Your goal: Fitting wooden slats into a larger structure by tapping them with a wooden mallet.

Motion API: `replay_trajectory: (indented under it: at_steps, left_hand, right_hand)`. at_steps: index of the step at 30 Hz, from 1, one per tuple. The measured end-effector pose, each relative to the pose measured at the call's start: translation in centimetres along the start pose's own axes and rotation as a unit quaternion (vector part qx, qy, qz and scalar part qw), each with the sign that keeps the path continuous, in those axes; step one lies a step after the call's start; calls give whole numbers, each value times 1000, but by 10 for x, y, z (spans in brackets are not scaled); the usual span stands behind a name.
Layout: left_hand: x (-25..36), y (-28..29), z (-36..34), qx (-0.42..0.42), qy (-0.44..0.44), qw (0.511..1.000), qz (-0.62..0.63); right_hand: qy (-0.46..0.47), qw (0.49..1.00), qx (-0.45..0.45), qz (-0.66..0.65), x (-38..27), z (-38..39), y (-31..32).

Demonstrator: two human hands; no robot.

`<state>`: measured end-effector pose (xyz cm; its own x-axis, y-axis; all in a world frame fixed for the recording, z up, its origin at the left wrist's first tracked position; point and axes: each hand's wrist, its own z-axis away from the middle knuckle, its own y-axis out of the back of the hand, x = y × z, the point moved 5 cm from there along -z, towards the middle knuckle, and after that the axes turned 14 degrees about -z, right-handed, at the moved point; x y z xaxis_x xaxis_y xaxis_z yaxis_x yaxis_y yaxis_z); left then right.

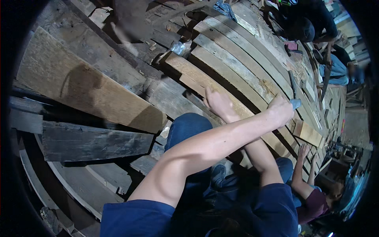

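Note:
My forearms cross over my knees. The left one reaches to the right, where my left hand is closed beside a hammer-like tool with a blue-grey head and a dark handle. The head shows at the fingers, and the handle points away from me. Under the left forearm, my right hand passes to the left, over a light brown timber beam. Motion smears its fingers, so their grip is unclear. A thin strip of wood lies along the beam's near side.
More long beams lie side by side beyond. Thick boards and a dark timber are at the left. A short block is at the right. A co-worker's hand is nearby; another person crouches at the far right.

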<state>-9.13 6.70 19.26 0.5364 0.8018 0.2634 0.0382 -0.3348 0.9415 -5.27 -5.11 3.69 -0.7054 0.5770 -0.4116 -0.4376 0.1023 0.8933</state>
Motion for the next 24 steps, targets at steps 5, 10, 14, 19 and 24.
replay_trajectory:
  at_steps: [5, 10, 14, 19, 24]
  left_hand:
    - [19, 3, -11, -22, -36, 999, -15]
    - [34, -3, -20, -10, -39, 999, -31]
    - [32, 0, -18, 37, -17, 996, -75]
    - [11, 19, -24, 103, 43, 992, -64]
    - [-6, 27, -18, 103, 99, 983, -112]
  right_hand:
    - [-11, 973, -196, 122, 50, 50, 40]
    - [-66, 942, -263, 199, 72, 48, 49]
    - [-35, 951, -218, 218, 35, 1, 34]
    - [33, 986, -84, 140, -7, -53, 31]
    - [-40, 947, -230, 221, 18, -38, 23]
